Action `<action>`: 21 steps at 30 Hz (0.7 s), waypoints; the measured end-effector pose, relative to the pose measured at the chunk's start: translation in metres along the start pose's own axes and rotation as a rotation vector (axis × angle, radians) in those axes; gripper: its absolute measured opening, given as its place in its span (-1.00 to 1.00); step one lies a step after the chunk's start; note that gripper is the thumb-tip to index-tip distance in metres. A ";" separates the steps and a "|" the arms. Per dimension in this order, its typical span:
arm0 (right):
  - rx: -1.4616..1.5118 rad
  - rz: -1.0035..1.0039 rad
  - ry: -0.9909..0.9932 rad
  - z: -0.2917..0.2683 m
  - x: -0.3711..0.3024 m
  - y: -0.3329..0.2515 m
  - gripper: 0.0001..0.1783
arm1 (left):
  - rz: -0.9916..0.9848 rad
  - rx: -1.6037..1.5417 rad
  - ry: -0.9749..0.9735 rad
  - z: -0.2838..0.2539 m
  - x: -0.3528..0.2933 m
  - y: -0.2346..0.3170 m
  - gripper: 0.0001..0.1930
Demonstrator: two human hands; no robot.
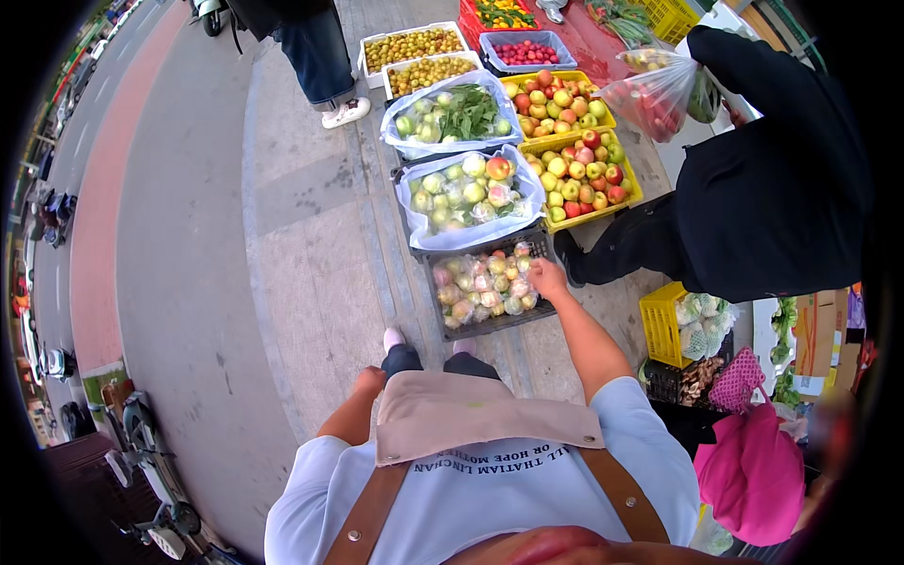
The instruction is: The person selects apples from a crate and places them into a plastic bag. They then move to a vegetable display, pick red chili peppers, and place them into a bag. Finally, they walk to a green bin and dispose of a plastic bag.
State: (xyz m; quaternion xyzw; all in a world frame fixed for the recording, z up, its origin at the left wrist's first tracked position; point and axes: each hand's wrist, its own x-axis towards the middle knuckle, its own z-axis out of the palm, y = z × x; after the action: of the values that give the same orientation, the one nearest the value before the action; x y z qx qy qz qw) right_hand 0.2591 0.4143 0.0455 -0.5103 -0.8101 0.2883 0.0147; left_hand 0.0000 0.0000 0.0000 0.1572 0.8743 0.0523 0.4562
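Observation:
My right hand [546, 279] reaches down to the right end of a black plastic crate [504, 325]. Its fingers are curled in close against the fruit there; whatever they grip is too small to make out. Round pale green and pink fruit [480, 287], much of it in clear wrapping, fills that crate. Low by my left thigh is my left hand [370, 381], away from the crates, with its fingers hidden from view. Just beyond stands a crate lined with a light blue sheet [529, 212], holding similar wrapped fruit [461, 188].
Yellow crates of apples [586, 174] adjoin on the right. A person in black [772, 179] stands close by, holding a plastic bag [654, 99] of produce. Another person's leg [315, 56] is at the far left. A yellow crate [665, 325] sits to my right; parked scooters [155, 461] are at left.

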 end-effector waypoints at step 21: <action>-0.182 0.209 0.283 0.171 0.406 0.037 -0.25 | 0.158 -0.513 -1.049 0.050 0.304 0.222 -0.66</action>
State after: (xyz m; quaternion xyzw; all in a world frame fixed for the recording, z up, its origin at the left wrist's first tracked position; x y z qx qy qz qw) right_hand 0.0410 0.6875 -0.2249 -0.6262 -0.7653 0.1394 0.0522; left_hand -0.0710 0.3058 -0.2147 0.1113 0.4770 0.2113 0.8458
